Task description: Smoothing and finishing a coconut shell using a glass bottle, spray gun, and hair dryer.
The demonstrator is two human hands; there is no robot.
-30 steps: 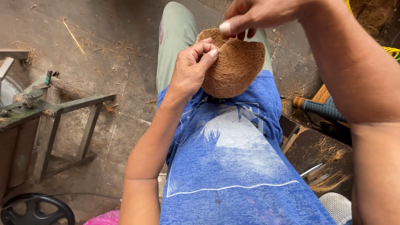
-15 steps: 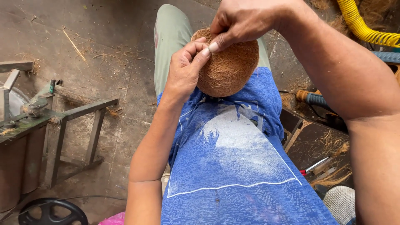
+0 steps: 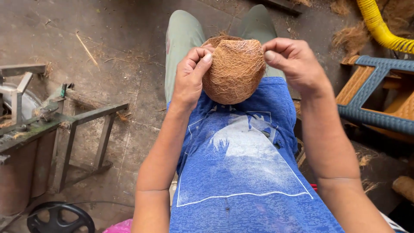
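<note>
At the far left stands a metal frame stand [image 3: 86, 142] carrying a grimy machine part [image 3: 26, 108]; a black wheel [image 3: 58, 220] lies on the concrete floor [image 3: 108, 51] below it. No vessel on this side shows any contents.

The left hand [image 3: 189, 77] grips the left flank of the coir fibre cup [image 3: 235, 69], thumb pressed against its upper rim and fingers curled over the edge. The cup is a rounded, woven-fibre shell held above the lap, in front of the blue shirt [image 3: 241, 172], its domed side toward the camera. Its hollow faces away, so whether anything lies inside cannot be told.

The right hand [image 3: 295, 64] clamps the right flank, thumb flat on the outer wall and fingers wrapped behind the rim. Both hands are closed on the cup.

Judgement: the step in hand appears to be shaping or trimming the rim. A following move would call for steady counter-pressure from both thumbs so the shell does not deform.

Farther right, a blue-and-tan plastic crate [image 3: 379, 99] stands open; its contents are not discernible. A yellow corrugated hose [image 3: 381, 30] runs above it, with loose coir fibre [image 3: 351, 39] beside.
</note>
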